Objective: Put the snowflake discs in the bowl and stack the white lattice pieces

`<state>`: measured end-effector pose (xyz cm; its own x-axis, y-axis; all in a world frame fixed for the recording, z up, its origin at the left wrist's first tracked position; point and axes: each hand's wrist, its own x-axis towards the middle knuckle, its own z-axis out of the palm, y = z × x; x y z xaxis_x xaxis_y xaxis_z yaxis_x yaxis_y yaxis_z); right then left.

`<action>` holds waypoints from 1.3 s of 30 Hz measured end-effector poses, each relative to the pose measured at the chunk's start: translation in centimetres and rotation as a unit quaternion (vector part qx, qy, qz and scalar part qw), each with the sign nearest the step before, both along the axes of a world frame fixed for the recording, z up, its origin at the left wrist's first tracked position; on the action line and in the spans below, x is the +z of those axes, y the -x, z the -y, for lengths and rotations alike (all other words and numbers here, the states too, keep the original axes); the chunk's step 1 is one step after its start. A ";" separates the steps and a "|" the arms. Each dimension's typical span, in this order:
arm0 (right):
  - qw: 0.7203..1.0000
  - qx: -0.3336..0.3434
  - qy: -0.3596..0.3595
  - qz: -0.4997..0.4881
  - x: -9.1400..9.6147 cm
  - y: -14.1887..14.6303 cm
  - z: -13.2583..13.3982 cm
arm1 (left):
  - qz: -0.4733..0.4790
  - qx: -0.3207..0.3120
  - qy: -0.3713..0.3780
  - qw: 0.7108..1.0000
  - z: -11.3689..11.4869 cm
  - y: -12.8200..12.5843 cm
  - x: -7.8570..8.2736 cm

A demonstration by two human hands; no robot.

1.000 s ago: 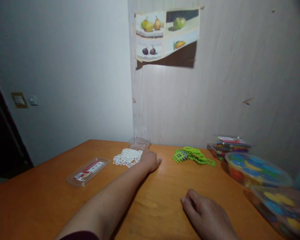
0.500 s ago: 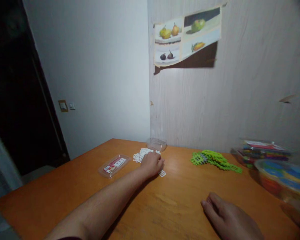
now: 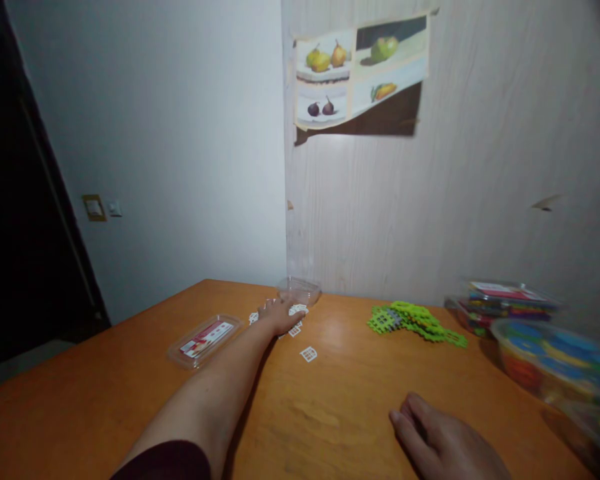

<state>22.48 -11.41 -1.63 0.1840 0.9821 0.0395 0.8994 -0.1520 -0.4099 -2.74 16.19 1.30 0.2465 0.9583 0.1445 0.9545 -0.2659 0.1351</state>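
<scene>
My left hand [image 3: 279, 315] reaches far across the orange table [image 3: 340, 407] and lies closed over a small heap of white lattice pieces [image 3: 297, 311]; only a few of them show round its edges. One white piece [image 3: 309, 354] lies alone on the table, nearer to me. A small clear plastic box [image 3: 299, 291] stands just behind the hand, by the wall. My right hand [image 3: 443, 440] rests on the table at the near right. Its fingers lie loosely flat and hold nothing.
A clear lid with a red label [image 3: 205, 338] lies left of the heap. A bunch of green lattice pieces [image 3: 413, 320] lies at the back right. Stacked flat boxes [image 3: 505, 301] and tubs of coloured discs [image 3: 555, 363] crowd the right edge. A dark doorway [image 3: 15, 233] opens on the left.
My left hand has closed over the white heap and drawn it together, so much less of it shows. One piece was left loose nearer me. My head turned left, then partly back.
</scene>
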 end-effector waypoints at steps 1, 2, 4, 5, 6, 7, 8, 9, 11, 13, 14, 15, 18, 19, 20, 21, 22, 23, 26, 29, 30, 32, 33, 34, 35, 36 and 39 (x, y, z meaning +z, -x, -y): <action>1.000 0.001 0.001 0.001 0.0 0.0 0.0 | 0.000 -0.006 0.000 1.000 0.1 0.0 -0.2; 1.000 0.000 0.002 0.002 0.0 -0.1 -0.1 | -0.001 -0.011 0.000 1.000 0.3 0.0 -0.4; 1.000 -0.001 0.003 0.004 -0.1 -0.1 -0.1 | -0.004 -0.028 -0.007 1.000 1.0 0.0 -0.7; 1.000 -0.003 0.001 0.007 -0.1 -0.1 -0.1 | -0.007 -0.040 -0.012 0.999 1.4 0.0 -0.8; 1.000 -0.004 0.000 0.010 -0.1 -0.1 -0.1 | -0.009 -0.053 -0.017 0.998 1.9 0.0 -0.8; 1.000 -0.006 -0.002 0.013 -0.2 -0.1 -0.1 | -0.010 -0.065 -0.021 0.998 2.5 0.0 -0.8; 1.000 -0.008 -0.005 0.015 -0.2 -0.1 -0.1 | -0.010 -0.075 -0.024 0.997 3.2 0.0 -0.8; 1.000 -0.008 -0.008 0.016 -0.2 -0.2 -0.1 | -0.008 -0.081 -0.025 0.996 4.0 0.0 -0.8; 1.000 -0.003 -0.017 0.011 -0.2 -0.2 -0.1 | -0.004 -0.082 -0.020 0.996 5.6 0.0 -0.8; 1.000 0.000 -0.026 0.007 -0.1 -0.3 0.0 | 0.005 -0.094 -0.024 0.995 7.6 0.0 -0.8; 1.000 0.002 -0.030 0.006 -0.1 -0.3 0.1 | 0.011 -0.101 -0.028 0.994 8.6 0.0 -0.8; 0.999 0.001 -0.034 0.007 -0.1 -0.3 0.2 | 0.018 -0.107 -0.032 0.994 9.6 0.0 -0.8; 0.999 0.001 -0.042 0.008 -0.1 -0.2 0.3 | 0.027 -0.129 -0.007 0.991 11.8 0.0 -0.4; 0.999 0.001 -0.044 0.008 0.0 -0.2 0.3 | 0.035 -0.138 -0.004 0.990 12.0 0.1 -0.2; 0.999 0.001 -0.047 0.008 0.1 -0.1 0.3 | 0.045 -0.143 -0.010 0.989 11.9 0.3 0.1; 0.999 0.000 -0.049 0.008 0.2 -0.1 0.3 | 0.056 -0.144 -0.024 0.988 11.5 0.5 0.4; 0.999 -0.001 -0.051 0.010 0.3 0.0 0.3 | 0.064 -0.137 -0.042 0.988 10.7 0.8 0.7; 0.999 -0.002 -0.053 0.011 0.4 0.1 0.3 | 0.063 -0.123 -0.053 0.989 9.7 1.2 1.0; 0.998 -0.003 -0.056 0.014 0.5 0.1 0.3 | 0.036 -0.056 -0.056 0.996 5.9 2.2 1.4; 0.998 -0.001 -0.057 0.011 0.2 0.0 0.2 | 0.006 -0.020 -0.030 0.999 2.6 2.8 1.1; 0.998 -0.001 -0.055 0.009 0.1 -0.1 0.1 | 0.003 -0.022 -0.023 0.999 1.9 2.9 1.0; 0.999 -0.004 -0.048 0.005 -0.2 -0.2 0.0 | 0.002 -0.040 -0.010 0.999 0.8 2.7 0.7; 0.999 -0.005 -0.042 0.003 -0.3 -0.2 0.0 | 0.004 -0.051 -0.005 0.999 0.4 2.5 0.5; 0.999 -0.007 -0.036 0.002 -0.4 -0.3 -0.1 | 0.006 -0.060 0.000 0.998 0.1 2.3 0.5; 1.000 -0.009 -0.028 0.000 -0.5 -0.3 -0.1 | 0.008 -0.067 0.003 0.998 -0.1 2.0 0.4; 1.000 -0.008 -0.020 -0.002 -0.5 -0.4 -0.1 | 0.009 -0.069 0.007 0.998 -0.3 1.8 0.3; 1.000 0.002 -0.006 -0.012 -0.6 -0.5 -0.1 | 0.010 -0.069 0.015 0.997 -0.2 1.2 0.2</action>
